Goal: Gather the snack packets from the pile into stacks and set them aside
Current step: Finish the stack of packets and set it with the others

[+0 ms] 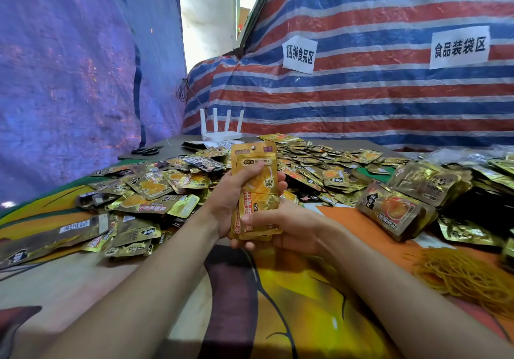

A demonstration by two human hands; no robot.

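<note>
Forearms (155, 275) meet at the stack of snack packets (257, 189), its long axis upright: left hand (229, 200) wraps the middle from the left, right hand (290, 229) cups the lower end, the pile (319, 169) just behind, finished stacks (397, 211) rightward, nearer the right hand.

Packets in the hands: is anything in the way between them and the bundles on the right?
Nothing visible blocks the way. The left hand and right hand hold the stack of packets up, and only a strip of orange cloth lies between it and the nearest bundle on the right.
</note>
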